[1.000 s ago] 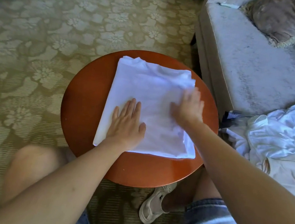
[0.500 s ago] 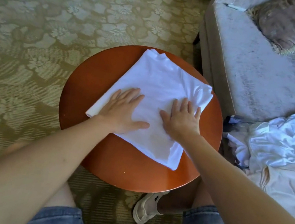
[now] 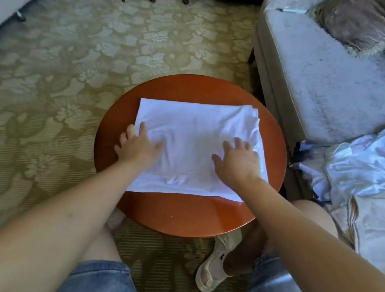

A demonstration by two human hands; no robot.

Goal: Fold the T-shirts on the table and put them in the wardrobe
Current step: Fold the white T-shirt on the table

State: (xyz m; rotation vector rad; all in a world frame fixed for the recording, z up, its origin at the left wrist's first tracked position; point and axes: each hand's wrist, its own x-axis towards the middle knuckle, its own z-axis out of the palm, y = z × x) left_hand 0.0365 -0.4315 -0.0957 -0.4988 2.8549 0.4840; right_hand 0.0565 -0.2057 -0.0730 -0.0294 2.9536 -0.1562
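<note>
Folded white T-shirt (image 3: 193, 131) turned since half second ago: diagonal then, now square on round worktop (image 3: 176, 215), long axis left-right. Your left hand (image 3: 138, 147) and right hand (image 3: 239, 163) press its near half at opposite ends, fingers (image 3: 238, 144) spread, gripping nothing.

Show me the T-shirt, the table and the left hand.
T-shirt (image 3: 196, 131): head view, middle of the cloth.
table (image 3: 177, 214): head view, bare near part of top.
left hand (image 3: 138, 145): head view, back of hand.

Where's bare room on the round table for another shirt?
Widest bare crescent of table: between the near hem of the T-shirt and near rim; a slimmer one beyond its far edge. Right side tight: cloth nearly reaches the rim. The sofa is bare mid-seat; its near end is heaped with clothes.
</note>
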